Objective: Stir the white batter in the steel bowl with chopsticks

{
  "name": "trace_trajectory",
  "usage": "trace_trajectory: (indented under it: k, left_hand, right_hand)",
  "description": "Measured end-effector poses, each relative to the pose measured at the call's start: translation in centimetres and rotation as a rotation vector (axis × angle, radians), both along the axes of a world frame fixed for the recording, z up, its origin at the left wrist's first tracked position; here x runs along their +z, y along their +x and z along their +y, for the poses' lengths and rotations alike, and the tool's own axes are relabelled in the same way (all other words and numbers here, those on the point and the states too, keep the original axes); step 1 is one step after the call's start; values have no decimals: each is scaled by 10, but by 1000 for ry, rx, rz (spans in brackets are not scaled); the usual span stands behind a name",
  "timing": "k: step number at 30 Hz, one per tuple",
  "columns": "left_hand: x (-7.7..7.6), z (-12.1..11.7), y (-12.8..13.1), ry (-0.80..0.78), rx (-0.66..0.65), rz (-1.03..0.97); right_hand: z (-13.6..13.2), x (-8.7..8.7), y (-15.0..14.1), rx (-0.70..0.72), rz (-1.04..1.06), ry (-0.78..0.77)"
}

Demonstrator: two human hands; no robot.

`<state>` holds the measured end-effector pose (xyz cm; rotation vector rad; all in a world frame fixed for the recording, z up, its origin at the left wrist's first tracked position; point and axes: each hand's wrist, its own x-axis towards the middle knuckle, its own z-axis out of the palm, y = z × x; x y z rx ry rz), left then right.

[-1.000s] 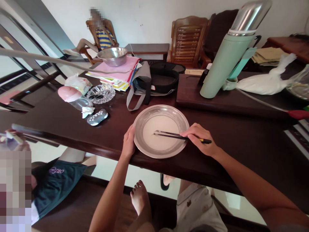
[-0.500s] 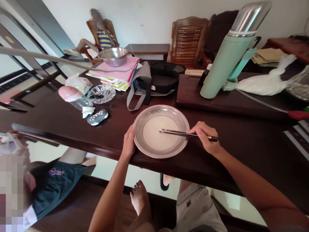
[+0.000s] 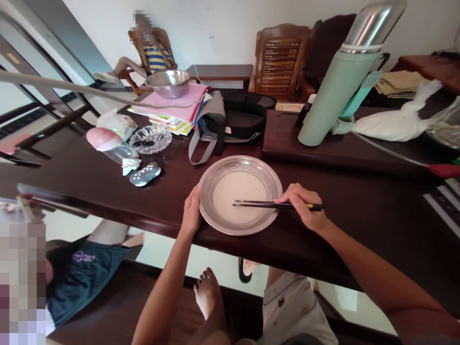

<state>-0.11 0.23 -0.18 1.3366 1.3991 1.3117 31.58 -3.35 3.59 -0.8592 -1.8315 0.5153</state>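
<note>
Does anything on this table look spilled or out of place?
No spill shows around the pan of white liquid. The one oddity: a metal bowl sits on a stack of papers, not on the tabletop.

Compared with half a second ago, the right hand (image 3: 304, 206) is sitting slightly farther left, and the tips of its black chopsticks (image 3: 264, 204) are pointing at a spot in the pale liquid (image 3: 235, 184) farther left and nearer the wearer. At the left edge, another person (image 3: 22, 278) is now reaching farther into view.
</note>
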Motion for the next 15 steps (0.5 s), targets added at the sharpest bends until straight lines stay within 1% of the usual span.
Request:
trace_trajectory:
  k: [2,4,7,9,10,13,15]
  left_hand:
    - [0,0,0,3,9,-1]
    - [0,0,0,0,10,3]
    - [0,0,0,-4,-2,5]
    - [0,0,0,-6,-3,6]
    - [0,0,0,-8,-2,3]
    - [1,-1,0,-13,5,-3]
    - [2,-1,0,-16,12,4]
  right_hand:
    - [0,0,-2,22,-98,12]
    - [1,0,-2,-5,-131,39]
    - [1,0,2,-64,-18,44]
    - [1,0,2,-54,43,21]
    - [1,0,2,-33,35,7]
    - [0,0,-2,14,-94,11]
    - [1,0,-3,-9,-136,33]
